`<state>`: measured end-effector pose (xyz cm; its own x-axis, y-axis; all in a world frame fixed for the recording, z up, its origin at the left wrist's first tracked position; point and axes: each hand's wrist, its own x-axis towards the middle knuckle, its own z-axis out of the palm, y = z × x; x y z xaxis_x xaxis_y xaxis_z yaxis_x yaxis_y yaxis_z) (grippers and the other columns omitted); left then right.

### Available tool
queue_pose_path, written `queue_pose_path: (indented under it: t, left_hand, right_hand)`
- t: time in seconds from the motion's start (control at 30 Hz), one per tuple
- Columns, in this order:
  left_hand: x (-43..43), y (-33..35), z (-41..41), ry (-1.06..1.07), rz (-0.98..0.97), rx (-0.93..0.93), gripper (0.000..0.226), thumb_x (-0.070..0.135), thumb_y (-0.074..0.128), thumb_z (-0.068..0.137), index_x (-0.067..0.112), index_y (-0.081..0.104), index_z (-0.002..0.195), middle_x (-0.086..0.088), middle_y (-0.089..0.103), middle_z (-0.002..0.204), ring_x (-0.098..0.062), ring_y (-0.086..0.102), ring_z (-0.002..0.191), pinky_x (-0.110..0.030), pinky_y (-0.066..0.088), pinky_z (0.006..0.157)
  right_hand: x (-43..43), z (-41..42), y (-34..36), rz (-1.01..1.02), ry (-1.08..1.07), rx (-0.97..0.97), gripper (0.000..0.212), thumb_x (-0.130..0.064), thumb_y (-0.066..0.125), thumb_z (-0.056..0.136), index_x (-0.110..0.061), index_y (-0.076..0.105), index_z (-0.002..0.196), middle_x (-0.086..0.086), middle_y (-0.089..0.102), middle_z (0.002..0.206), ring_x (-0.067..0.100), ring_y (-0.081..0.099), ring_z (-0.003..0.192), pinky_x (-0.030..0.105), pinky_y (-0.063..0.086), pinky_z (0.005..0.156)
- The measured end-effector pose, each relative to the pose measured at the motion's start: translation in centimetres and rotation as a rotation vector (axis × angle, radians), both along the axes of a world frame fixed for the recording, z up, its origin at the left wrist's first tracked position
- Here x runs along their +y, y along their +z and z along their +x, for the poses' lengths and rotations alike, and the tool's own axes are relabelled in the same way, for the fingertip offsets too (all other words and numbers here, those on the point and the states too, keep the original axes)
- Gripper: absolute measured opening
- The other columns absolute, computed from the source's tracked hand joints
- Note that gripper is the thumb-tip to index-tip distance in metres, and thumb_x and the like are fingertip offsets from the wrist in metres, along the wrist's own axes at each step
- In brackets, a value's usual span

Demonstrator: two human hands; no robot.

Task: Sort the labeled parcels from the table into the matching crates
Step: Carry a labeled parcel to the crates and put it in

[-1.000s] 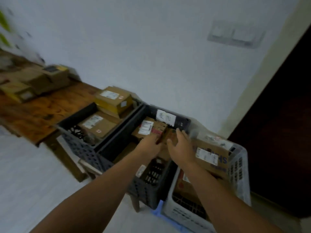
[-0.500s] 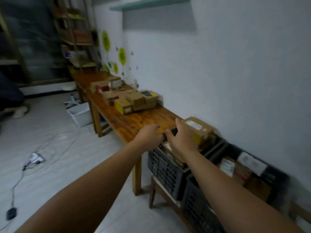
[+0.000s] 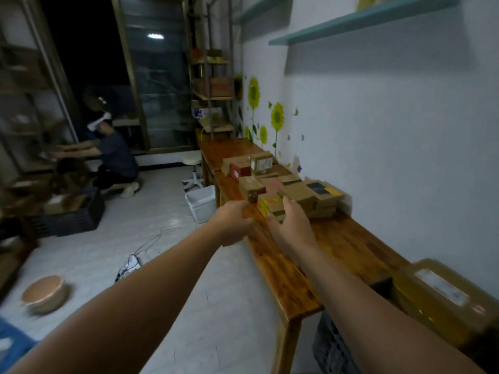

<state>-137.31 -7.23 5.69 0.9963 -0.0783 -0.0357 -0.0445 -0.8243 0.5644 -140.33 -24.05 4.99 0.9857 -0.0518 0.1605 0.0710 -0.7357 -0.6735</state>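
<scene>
Right now my right fingers [image 3: 287, 204] are straight and slightly apart, reaching over the nearest parcel [image 3: 266, 203], the one with yellow and pink stickers; whether they touch it I cannot tell. My right hand [image 3: 293, 225] holds nothing, and my left hand [image 3: 233, 224], just beside it over the table's front edge, is loosely curled and empty. I judge this the pick-up step: next I should close on that parcel, read its label and carry it to the dark crate [image 3: 332, 346] at the wooden table's [image 3: 351, 238] near end. More parcels [image 3: 297, 188] crowd the tabletop by the white wall [image 3: 405, 144]; a white bin [image 3: 202, 201], a stool [image 3: 192, 159] and a crouching person [image 3: 116, 157] share the tiled floor [image 3: 189, 265].
</scene>
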Motion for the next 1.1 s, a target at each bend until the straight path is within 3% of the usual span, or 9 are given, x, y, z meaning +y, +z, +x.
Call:
queue_pose_path:
  t: [0.1,0.3,0.43,0.6,0.67,0.8,0.93,1.0,1.1]
  left_hand:
    - [1.0,3.1,2.9,0.012,-0.036,-0.008,0.045,0.032,0.057,0.097,0.021,0.054,0.141,-0.006,0.058,0.139,-0.024,0.058,0.120,-0.032,0.047,0.090]
    - [4.1,2.6,12.7,0.039,-0.124,0.035,0.038,0.023,0.055,0.103,0.014,0.053,0.140,-0.010,0.058,0.139,-0.012,0.048,0.102,-0.027,0.041,0.083]
    - [6.1,1.4,20.7,0.023,-0.119,0.061,0.054,0.029,0.058,0.101,0.017,0.044,0.151,-0.009,0.053,0.148,-0.021,0.055,0.123,-0.032,0.045,0.091]
    - [9.1,0.4,32.8,-0.042,-0.196,0.073,0.039,0.032,0.060,0.098,0.022,0.057,0.135,0.001,0.066,0.122,-0.013,0.063,0.105,-0.031,0.053,0.084]
    - [10.4,0.3,37.4,-0.059,-0.220,0.075,0.042,0.032,0.061,0.096,0.021,0.056,0.136,-0.001,0.067,0.122,-0.017,0.066,0.107,-0.035,0.057,0.089]
    - [12.7,0.5,45.7,-0.095,-0.206,0.098,0.056,0.031,0.060,0.098,0.021,0.044,0.150,-0.006,0.060,0.136,-0.022,0.062,0.119,-0.036,0.055,0.093]
    - [14.4,-0.7,53.1,-0.106,-0.196,0.115,0.058,0.033,0.060,0.098,0.022,0.041,0.152,-0.006,0.054,0.145,-0.022,0.059,0.123,-0.032,0.052,0.088]
    - [15.1,-1.4,56.5,-0.121,-0.205,0.117,0.055,0.034,0.060,0.097,0.023,0.046,0.149,-0.005,0.056,0.144,-0.018,0.060,0.115,-0.030,0.052,0.083]
    - [16.1,-2.5,61.6,-0.126,-0.228,0.126,0.048,0.033,0.060,0.098,0.021,0.050,0.143,-0.003,0.060,0.137,-0.010,0.058,0.098,-0.026,0.048,0.075]
  right_hand:
    - [1.2,6.6,0.6,-0.001,0.032,0.003,0.074,-0.052,0.046,0.105,-0.017,0.019,0.164,0.007,0.014,0.172,0.027,0.014,0.158,0.044,0.024,0.125]
    - [2.9,16.4,0.3,0.000,0.035,0.041,0.072,-0.050,0.050,0.104,-0.016,0.024,0.163,0.006,0.027,0.167,0.027,0.029,0.153,0.046,0.034,0.118]
    - [3.9,23.9,-1.0,0.043,-0.013,0.071,0.076,-0.052,0.055,0.100,-0.020,0.024,0.163,0.004,0.031,0.166,0.027,0.033,0.151,0.048,0.038,0.117]
    - [5.7,35.2,-2.9,0.073,-0.078,0.086,0.076,-0.067,0.054,0.089,-0.026,0.042,0.152,-0.002,0.051,0.153,0.023,0.048,0.141,0.052,0.049,0.109]
    - [6.9,39.3,-2.9,0.084,-0.117,0.095,0.084,-0.074,0.051,0.080,-0.028,0.043,0.150,-0.002,0.054,0.151,0.022,0.053,0.137,0.051,0.052,0.105]
    - [10.0,45.6,-1.2,0.089,-0.204,0.105,0.072,-0.047,0.055,0.102,-0.016,0.029,0.161,0.006,0.037,0.163,0.028,0.044,0.145,0.044,0.044,0.111]
    - [11.7,51.9,-2.2,0.039,-0.259,0.116,0.066,-0.048,0.056,0.102,-0.013,0.037,0.155,0.008,0.046,0.155,0.029,0.047,0.140,0.045,0.046,0.108]
    - [12.4,55.1,-2.5,0.067,-0.259,0.122,0.056,-0.046,0.057,0.101,-0.016,0.046,0.148,0.006,0.054,0.146,0.027,0.052,0.133,0.042,0.048,0.104]
    - [13.1,60.5,-3.8,0.097,-0.248,0.134,0.049,-0.051,0.057,0.095,-0.026,0.053,0.136,0.002,0.062,0.133,0.024,0.060,0.119,0.051,0.054,0.098]
